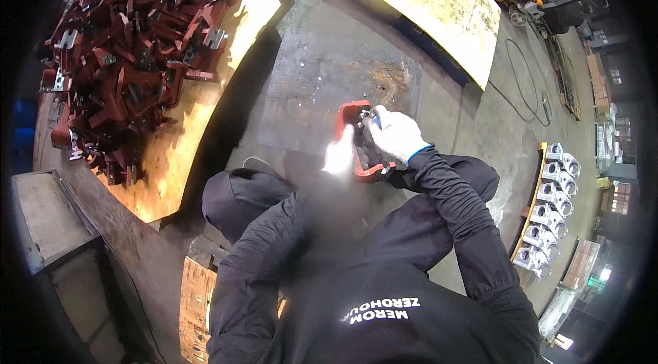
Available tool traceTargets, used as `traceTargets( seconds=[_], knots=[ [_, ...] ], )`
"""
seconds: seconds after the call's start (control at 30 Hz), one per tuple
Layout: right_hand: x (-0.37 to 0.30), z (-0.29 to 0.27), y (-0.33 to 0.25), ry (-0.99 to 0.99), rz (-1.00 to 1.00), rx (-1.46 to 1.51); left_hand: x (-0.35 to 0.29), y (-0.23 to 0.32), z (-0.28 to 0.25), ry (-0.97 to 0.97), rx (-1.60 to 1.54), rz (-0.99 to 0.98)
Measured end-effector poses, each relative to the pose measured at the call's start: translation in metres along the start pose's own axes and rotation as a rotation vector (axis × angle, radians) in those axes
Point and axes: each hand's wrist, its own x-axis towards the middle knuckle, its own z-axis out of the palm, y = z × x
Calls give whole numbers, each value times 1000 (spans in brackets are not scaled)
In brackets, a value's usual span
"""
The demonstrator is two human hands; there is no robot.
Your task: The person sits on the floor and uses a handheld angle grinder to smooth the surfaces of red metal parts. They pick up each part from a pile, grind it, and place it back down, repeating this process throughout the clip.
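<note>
A red-painted metal bracket point(362, 171) with a dark hollow inside is held in front of me, above my lap. My left hand point(339, 153), in a white glove, is closed on its left side; glare and a blur hide part of the fingers. My right hand point(399, 135), also in a white glove, is at the bracket's right side with the fingers curled in. A small blue thing point(377, 121) shows between its fingertips at the hollow, too little visible to tell its kind.
A big heap of red metal brackets point(137, 55) lies on a wooden board point(179, 151) at the left. Another wooden-topped table point(439, 7) stands ahead. Silvery castings point(548, 210) line the right, and a dark cabinet point(55, 227) is at the lower left. A cable point(524, 83) crosses the floor.
</note>
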Motion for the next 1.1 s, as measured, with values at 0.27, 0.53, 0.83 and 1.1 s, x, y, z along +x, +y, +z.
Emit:
traceTargets(
  seconds=[0.27, 0.53, 0.83, 1.1],
  knots=[
    [0, -11, -12, 70, 63, -113, -5, 1, 2, 76, 228, 133],
    [1, -13, -7, 139, -45, -220, -18, 5, 12, 113, 218, 138],
    [1, 18, 10, 22, 79, -98, 3, -7, -2, 67, 205, 148],
    [3, 44, 1, -106, -61, 48, 28, -28, -13, 264, 768, 278]
  ],
)
